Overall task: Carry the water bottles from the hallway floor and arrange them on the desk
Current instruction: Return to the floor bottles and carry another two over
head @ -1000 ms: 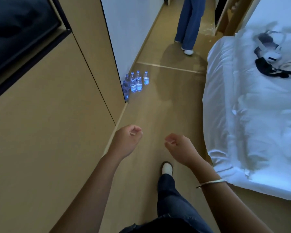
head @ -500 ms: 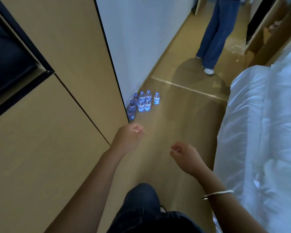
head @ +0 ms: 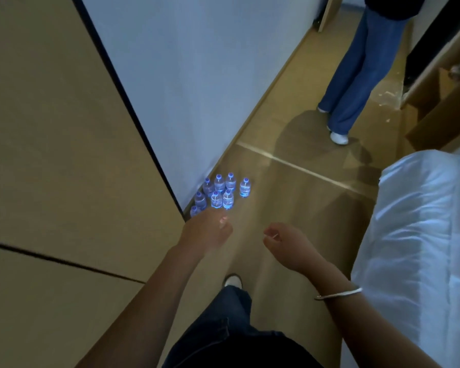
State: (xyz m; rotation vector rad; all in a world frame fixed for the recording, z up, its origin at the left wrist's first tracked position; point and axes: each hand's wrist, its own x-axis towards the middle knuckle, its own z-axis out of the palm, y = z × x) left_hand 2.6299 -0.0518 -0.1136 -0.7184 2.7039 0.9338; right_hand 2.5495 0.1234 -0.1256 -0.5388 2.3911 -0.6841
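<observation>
Water bottles [head: 219, 193] clustered upright on floor [head: 290, 197] beside wall [head: 197, 75]; both hands empty.

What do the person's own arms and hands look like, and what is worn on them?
Both forearms are bare, with no sleeves in view. The right wrist carries a thin silver bangle. The left hand and the right hand wear no gloves, and no rings can be seen.

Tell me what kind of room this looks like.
Probably a hotel room or bedroom entry: a bed with white bedding on the right, wood-panelled cabinets on the left, and water bottles standing on the wood floor by the wall.
</observation>
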